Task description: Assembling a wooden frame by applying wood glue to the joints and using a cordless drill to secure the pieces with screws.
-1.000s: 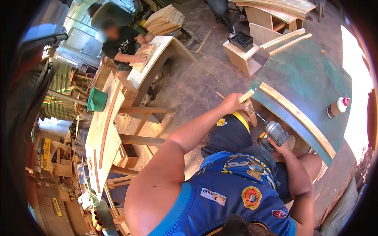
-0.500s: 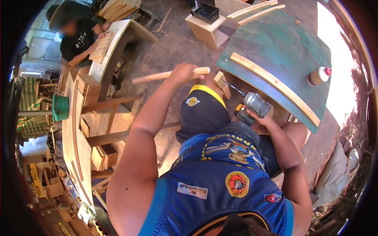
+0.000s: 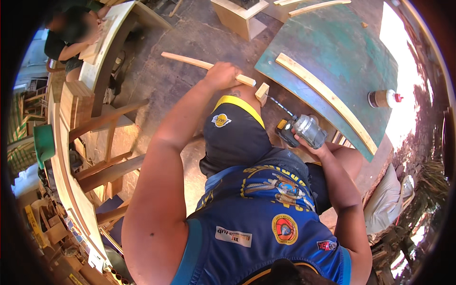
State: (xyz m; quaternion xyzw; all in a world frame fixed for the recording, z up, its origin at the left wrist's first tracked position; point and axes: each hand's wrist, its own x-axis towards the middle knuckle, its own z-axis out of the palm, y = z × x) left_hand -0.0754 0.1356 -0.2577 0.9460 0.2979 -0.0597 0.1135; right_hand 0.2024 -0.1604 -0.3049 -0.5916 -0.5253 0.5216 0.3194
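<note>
My left hand (image 3: 224, 76) is closed around a long, narrow wooden strip (image 3: 187, 60), whose near end sticks out to the right above my knee. My right hand (image 3: 311, 145) grips a cordless drill (image 3: 309, 130) with a dark body and a yellow-marked battery. Its long bit (image 3: 281, 106) points up and left at a small wooden piece (image 3: 261, 90) beside my knee. The bit's tip meets or nearly meets that piece; I cannot tell which. A small gap separates the strip's end from the piece, and what supports the piece is hidden.
Right of the drill stands a green tabletop (image 3: 342, 52) bearing a curved wooden strip (image 3: 327, 102) and a red-capped bottle (image 3: 382, 98). A wooden box (image 3: 240, 19) stands at the far side. At far left, a person (image 3: 71, 42) handles wood at a bench (image 3: 102, 61).
The strip in my left hand has tilted, its far left end now higher and its near end lower. The small piece shows turned. The whole view has shifted slightly.
</note>
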